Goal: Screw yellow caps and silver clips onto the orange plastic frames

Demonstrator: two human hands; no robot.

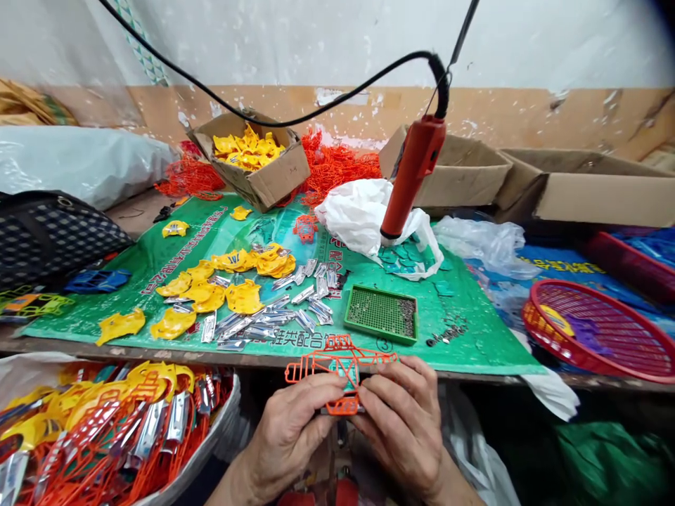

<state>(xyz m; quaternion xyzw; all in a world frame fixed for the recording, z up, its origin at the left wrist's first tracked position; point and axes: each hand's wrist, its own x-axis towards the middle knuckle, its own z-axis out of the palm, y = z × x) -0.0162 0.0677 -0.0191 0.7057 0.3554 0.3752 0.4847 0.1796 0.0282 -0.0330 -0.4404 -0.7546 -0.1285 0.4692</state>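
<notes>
At the table's front edge, an orange-red plastic lattice frame (342, 406) is held between both hands, with a small teal piece (348, 374) showing inside it. My left hand (292, 425) pinches its lower left side between thumb and fingers. On the lower right side, my right hand (403, 422) has its fingers closed on the frame. Just beyond lie silver metallic-looking parts (264, 320) and yellow plastic shells (208, 295). A green tray (351, 320) holds many small screws. Above the table hangs a red electric screwdriver (414, 176), its tip over a white plastic bag (348, 204) of teal pieces.
A sack (224, 429) at lower left is full of frames with yellow and silver parts. Behind stand a carton (279, 176) of yellow shells, red-orange frames (342, 165) and more cardboard boxes (606, 197). A red basket (622, 362) sits at right, a checked bag (58, 232) at left.
</notes>
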